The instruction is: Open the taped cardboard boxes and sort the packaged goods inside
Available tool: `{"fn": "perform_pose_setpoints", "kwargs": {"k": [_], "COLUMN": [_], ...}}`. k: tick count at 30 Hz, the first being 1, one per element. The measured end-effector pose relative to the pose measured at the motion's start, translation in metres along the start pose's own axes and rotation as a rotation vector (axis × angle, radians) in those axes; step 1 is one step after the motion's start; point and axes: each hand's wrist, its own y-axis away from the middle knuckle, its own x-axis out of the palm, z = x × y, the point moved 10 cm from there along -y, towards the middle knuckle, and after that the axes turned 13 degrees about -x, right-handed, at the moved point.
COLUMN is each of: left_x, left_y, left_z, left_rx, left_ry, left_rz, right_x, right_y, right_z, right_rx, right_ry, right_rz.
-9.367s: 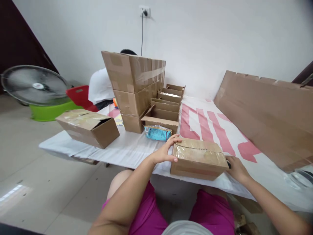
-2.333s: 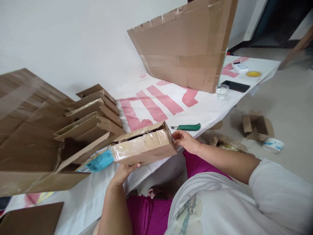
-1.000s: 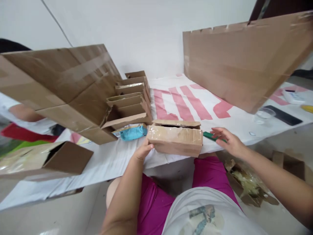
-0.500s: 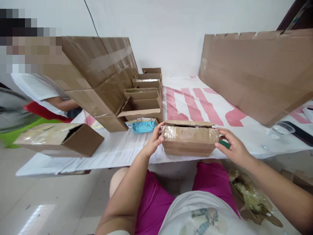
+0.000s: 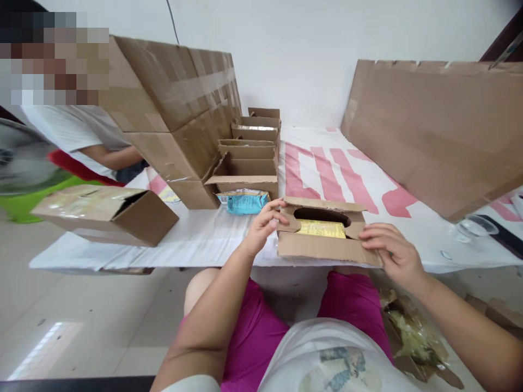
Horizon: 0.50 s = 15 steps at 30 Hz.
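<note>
Left hand (image 5: 265, 226) and right hand (image 5: 394, 253) gripped the open box (image 5: 322, 247) at the tabletop's (image 5: 204, 245) near edge, blue packet (image 5: 244, 201) just beside.

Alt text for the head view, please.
The left hand and right hand rest on the opened flaps of a small cardboard box at the table edge, with a yellow packet inside. A blue packet lies just beyond it.

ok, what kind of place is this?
Likely an informal packing room: stacked cardboard boxes, a row of opened small boxes on a cloth-covered table, left hand and right hand on an open box.
</note>
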Motion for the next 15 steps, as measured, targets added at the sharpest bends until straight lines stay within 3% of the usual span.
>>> {"fn": "perform_pose_setpoints", "kwargs": {"k": [5,11,15], "left_x": [0.009,0.023,0.022], "left_y": [0.007,0.015,0.014], "left_z": [-0.013,-0.026,-0.025], "left_rx": [-0.015,0.04,0.045], "left_ry": [-0.216,-0.298,-0.402], "left_rz": [0.065,0.2,0.211], "right_x": [0.0,0.028,0.047], "right_y": [-0.006,-0.012,-0.009], "right_z": [0.003,0.024,0.005], "right_rx": [0.064,-0.056,0.02], "right_ry": [-0.079,0.258,0.36], "right_rz": [0.05,0.216,0.378]}}
